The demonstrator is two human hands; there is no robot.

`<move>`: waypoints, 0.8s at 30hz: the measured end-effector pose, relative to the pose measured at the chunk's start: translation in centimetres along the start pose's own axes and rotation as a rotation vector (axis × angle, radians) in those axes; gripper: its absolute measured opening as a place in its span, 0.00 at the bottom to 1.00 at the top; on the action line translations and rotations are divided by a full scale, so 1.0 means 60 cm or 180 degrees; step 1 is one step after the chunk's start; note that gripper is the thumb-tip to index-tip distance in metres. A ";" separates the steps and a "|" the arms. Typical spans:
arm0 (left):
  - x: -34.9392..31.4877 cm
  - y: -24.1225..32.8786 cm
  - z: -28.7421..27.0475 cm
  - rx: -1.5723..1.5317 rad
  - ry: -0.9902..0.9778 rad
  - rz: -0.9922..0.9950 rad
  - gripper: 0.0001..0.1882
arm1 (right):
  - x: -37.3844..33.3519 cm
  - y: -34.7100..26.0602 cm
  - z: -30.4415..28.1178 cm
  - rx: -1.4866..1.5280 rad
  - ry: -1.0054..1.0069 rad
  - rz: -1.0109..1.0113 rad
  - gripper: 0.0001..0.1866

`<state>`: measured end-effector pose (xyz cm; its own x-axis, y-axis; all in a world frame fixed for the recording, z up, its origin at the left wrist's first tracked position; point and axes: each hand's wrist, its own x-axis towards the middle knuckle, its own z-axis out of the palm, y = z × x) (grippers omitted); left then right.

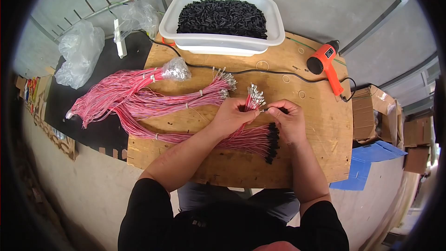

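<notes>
My left hand (231, 117) is closed around a small bunch of red and white wires (251, 102), whose bare silvery terminals fan out above the fingers. Close beside it, my right hand (290, 121) pinches a small black sleeve (265, 110) at the end of one wire. Below both hands lies a pink wire bundle (237, 144) with black sleeves (272, 144) on its ends. Farther left rest more tied pink wire bundles (158, 103) with bare metal ends. One thick bundle (116, 88) has its tip wrapped in clear plastic (176, 69).
A white tub (223, 42) full of short black sleeves (223, 18) stands at the table's far edge. An orange heat gun (327, 62) lies at the right, its black cord (241, 71) crossing the table. Plastic bags (81, 56) and a power strip (120, 39) are at left; cardboard boxes (374, 114) at right.
</notes>
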<state>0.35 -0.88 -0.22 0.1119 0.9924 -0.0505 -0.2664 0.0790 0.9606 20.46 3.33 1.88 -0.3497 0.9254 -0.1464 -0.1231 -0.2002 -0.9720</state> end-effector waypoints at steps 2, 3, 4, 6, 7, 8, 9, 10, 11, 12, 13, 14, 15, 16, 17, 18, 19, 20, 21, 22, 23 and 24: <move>0.001 -0.003 -0.002 0.0031 -0.0013 -0.0004 0.05 | 0.003 0.007 -0.001 0.0085 -0.0027 -0.0095 0.04; 0.000 -0.004 -0.003 0.0062 -0.0023 -0.0009 0.05 | 0.003 0.007 -0.001 0.0087 -0.0032 -0.0095 0.04; 0.000 -0.004 -0.004 0.0065 -0.0019 -0.0008 0.05 | 0.003 0.008 -0.001 0.0072 -0.0068 -0.0064 0.04; 0.000 -0.002 -0.005 0.0209 -0.0061 -0.0023 0.05 | 0.002 0.008 -0.002 0.0056 -0.0098 -0.0035 0.04; 0.000 -0.002 -0.004 0.0210 -0.0062 -0.0021 0.05 | 0.003 0.009 -0.002 0.0121 -0.0090 -0.0054 0.04; 0.000 -0.001 -0.002 0.0064 -0.0049 -0.0038 0.05 | 0.003 0.009 -0.002 0.0186 -0.0083 -0.0074 0.04; -0.001 -0.001 0.000 -0.0081 -0.0037 -0.0054 0.06 | 0.004 0.009 -0.003 0.0185 -0.0084 -0.0077 0.04; -0.001 0.001 0.000 -0.0080 -0.0038 -0.0052 0.06 | 0.004 0.008 -0.004 0.0181 -0.0049 -0.0051 0.05; -0.002 0.002 0.001 -0.0164 -0.0012 -0.0076 0.06 | 0.004 0.007 -0.006 0.0178 -0.0011 -0.0025 0.05; -0.002 0.003 0.002 -0.0249 0.0013 -0.0101 0.06 | 0.004 0.007 -0.008 0.0178 -0.0008 -0.0029 0.05; -0.001 0.002 0.001 -0.0248 0.0008 -0.0100 0.06 | 0.006 0.008 -0.010 0.0271 -0.0025 -0.0016 0.06; -0.001 0.000 -0.001 -0.0229 0.0005 -0.0065 0.06 | 0.007 0.008 -0.011 0.0365 -0.0045 -0.0002 0.07; 0.000 -0.002 -0.002 -0.0211 0.0002 -0.0030 0.06 | 0.007 0.005 -0.012 0.0366 -0.0045 -0.0003 0.07; -0.001 -0.003 -0.002 -0.0209 0.0001 -0.0030 0.06 | 0.006 -0.001 -0.013 0.0460 -0.0126 0.0174 0.08; -0.001 -0.002 -0.001 -0.0166 0.0009 -0.0042 0.06 | 0.006 -0.005 -0.014 0.0554 -0.0205 0.0350 0.08; -0.002 -0.002 -0.001 -0.0122 0.0019 -0.0055 0.06 | 0.006 -0.009 -0.016 0.0555 -0.0204 0.0349 0.08; -0.002 -0.002 -0.002 -0.0121 0.0018 -0.0055 0.06 | 0.007 -0.012 -0.018 0.0782 -0.0302 0.0477 0.09; -0.001 -0.002 -0.002 -0.0041 0.0009 -0.0032 0.06 | 0.007 -0.014 -0.021 0.1008 -0.0397 0.0604 0.09; -0.001 -0.003 -0.002 0.0038 0.0001 -0.0008 0.06 | 0.008 -0.014 -0.023 0.1009 -0.0394 0.0602 0.09; 0.000 -0.005 -0.002 0.0039 -0.0001 -0.0008 0.06 | 0.009 -0.012 -0.025 0.1035 -0.0432 0.0672 0.09; 0.001 -0.006 -0.002 0.0104 -0.0029 0.0028 0.06 | 0.010 -0.010 -0.026 0.1062 -0.0470 0.0742 0.09; 0.001 -0.006 -0.002 0.0170 -0.0057 0.0064 0.07 | 0.010 -0.009 -0.027 0.1064 -0.0469 0.0741 0.09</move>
<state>0.33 -0.81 -0.63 0.1242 0.9919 -0.0266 -0.2174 0.0534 0.9746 21.83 4.50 2.03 -0.5295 0.7922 -0.3034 -0.3109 -0.5139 -0.7995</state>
